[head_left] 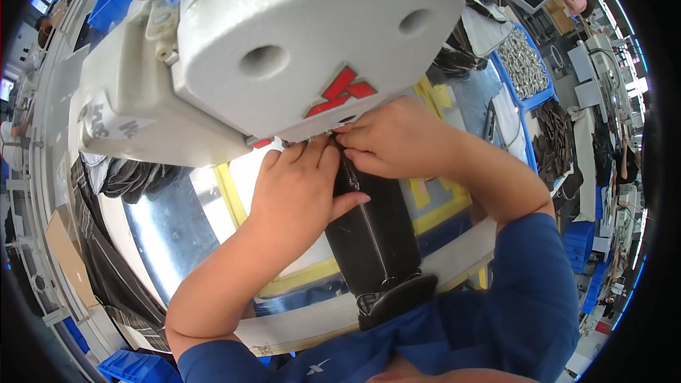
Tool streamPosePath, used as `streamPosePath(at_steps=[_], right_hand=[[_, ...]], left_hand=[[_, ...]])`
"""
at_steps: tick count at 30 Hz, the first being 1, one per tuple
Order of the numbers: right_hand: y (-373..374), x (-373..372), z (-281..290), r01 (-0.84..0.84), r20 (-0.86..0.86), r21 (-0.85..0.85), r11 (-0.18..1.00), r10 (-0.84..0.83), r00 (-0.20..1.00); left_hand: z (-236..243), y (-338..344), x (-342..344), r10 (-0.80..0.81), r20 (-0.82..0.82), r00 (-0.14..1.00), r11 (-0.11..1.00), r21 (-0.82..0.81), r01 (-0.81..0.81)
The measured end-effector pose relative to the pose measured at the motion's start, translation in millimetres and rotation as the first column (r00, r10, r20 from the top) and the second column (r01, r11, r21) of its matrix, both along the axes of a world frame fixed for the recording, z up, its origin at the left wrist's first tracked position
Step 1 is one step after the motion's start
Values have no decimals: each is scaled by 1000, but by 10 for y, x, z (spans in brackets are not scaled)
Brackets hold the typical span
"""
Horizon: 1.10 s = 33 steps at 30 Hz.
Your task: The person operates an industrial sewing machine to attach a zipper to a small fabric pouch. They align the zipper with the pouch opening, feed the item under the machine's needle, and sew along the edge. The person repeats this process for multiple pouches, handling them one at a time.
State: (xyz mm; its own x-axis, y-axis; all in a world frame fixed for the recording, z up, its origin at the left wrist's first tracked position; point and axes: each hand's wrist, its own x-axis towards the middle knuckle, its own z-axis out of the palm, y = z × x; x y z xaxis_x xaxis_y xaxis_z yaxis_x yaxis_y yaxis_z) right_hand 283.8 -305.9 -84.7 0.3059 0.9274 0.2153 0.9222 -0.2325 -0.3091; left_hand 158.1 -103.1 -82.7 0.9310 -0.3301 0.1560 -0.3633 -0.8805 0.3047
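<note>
Cloth point(394, 223), black and long, runs from by the machine point(319, 35) back to the shirt point(489, 319), lying over the table point(163, 234) with a zip point(369, 223) down its length. On my feed the left hand point(294, 188) is palm down at the cloth's left side, fingers bent and slightly parted, thumb stretched out to the zip; I see nothing gripped in it. The right hand point(401, 138) comes in from the other side, fingers curled and thumb drawn in near the index finger, at the cloth's far end. I can't tell from here whether it pinches the cloth (the tips sit close under the machine's front). Both hands nearly meet there. I make out the slider point(355, 183) just above the left thumb. Yellow tape point(440, 220) marks the table on either side of the cloth. Farther right, I have a blue tray point(537, 101) of metal bits point(521, 64), with dark strips point(553, 138) heaped beside it.
</note>
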Motion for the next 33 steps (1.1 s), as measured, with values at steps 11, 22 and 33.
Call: streamPosePath(at_steps=[11, 22, 33], right_hand=[[-24, -43, -37, 13, 8, 5, 1000, -13, 1000], [-115, -66, -78, -5, 50, -4, 1000, 5, 999], [-111, -119, 56, 46, 16, -126, 991, -44, 999]], left_hand=[[74, 17, 27, 17, -133, 991, 1000, -16, -20], [113, -13, 10, 38, -169, 985, 999, 25, -34], [134, -71, 14, 47, -153, 987, 998, 59, -39]])
